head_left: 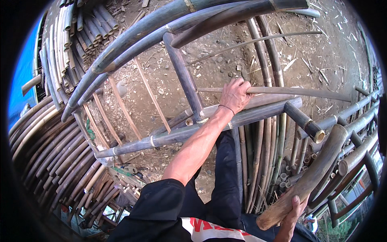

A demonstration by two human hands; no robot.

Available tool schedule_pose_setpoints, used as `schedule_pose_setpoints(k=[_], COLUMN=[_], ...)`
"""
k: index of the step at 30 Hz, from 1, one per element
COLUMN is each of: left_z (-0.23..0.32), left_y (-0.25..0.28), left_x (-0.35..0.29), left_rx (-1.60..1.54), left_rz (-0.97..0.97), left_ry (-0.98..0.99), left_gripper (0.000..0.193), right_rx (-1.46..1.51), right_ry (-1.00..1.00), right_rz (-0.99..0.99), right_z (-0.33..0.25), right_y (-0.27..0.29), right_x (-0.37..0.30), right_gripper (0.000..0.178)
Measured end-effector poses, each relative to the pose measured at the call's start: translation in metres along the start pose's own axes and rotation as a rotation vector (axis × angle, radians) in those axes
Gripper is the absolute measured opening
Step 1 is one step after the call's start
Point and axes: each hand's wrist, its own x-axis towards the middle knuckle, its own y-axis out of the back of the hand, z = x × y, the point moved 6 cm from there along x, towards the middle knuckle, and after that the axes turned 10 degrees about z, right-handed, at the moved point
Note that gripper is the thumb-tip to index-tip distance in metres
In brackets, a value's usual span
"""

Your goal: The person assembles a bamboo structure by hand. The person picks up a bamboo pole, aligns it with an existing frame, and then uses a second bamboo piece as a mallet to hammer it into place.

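Observation:
My left hand [236, 94] reaches forward and is closed round a flat bamboo slat [298, 92], which runs across in front of me to the right. Low on the right, my right hand [296, 209] grips a thick wooden club [308, 173] near its lower end; the club tilts up and away to the right. Under my left forearm passes a dark bamboo rail [177, 136] of a frame. An upright bamboo post [183, 76] joins that rail to curved bamboo poles [137, 46] farther off. Several thin slats [151, 92] span the frame on the left.
Bent bamboo poles [52, 157] are stacked at the left, with cut lengths [60, 60] beyond them. Long poles [262, 157] lie beside my legs. More bamboo framework [358, 117] stands at the right. Chips and shavings litter the dirt ground [225, 52].

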Motion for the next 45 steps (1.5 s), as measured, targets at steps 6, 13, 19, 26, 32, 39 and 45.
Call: schedule_pose_setpoints(k=[6, 13, 19, 26, 32, 39, 45], left_z=[-0.005, -0.010, -0.016, -0.027, -0.032, 0.001, -0.004], left_y=[-0.004, -0.009, -0.018, -0.033, -0.032, -0.053, -0.064], left_x=[-0.004, 0.015, 0.018, 0.020, 0.018, 0.035, 0.043], left_rx=[-0.007, -0.024, 0.024, 0.036, 0.090, 0.028, 0.013], left_rz=[-0.088, -0.014, -0.045, -0.203, -0.286, -0.278, -0.337], left_ry=[0.107, 0.075, 0.083, 0.160, 0.198, 0.195, 0.191], left_gripper=[0.029, 0.035, 0.038, 0.043, 0.045, 0.056, 0.067], right_rx=[-0.014, -0.037, -0.750, -0.451, -0.490, -0.569, -0.225], right_ry=[0.052, 0.331, 0.630, 0.594, 0.576, 0.616, 0.366], right_rz=[0.009, -0.041, -0.126, 0.069, -0.051, -0.113, 0.206], right_z=[-0.028, -0.117, -0.211, -0.198, -0.184, -0.155, -0.173], right_y=[-0.015, 0.004, -0.033, -0.005, -0.018, -0.037, 0.017], right_x=[0.008, 0.084, 0.190, 0.225, 0.204, 0.188, 0.224], right_gripper=[0.090, 0.078, 0.089, 0.083, 0.089, 0.094, 0.081])
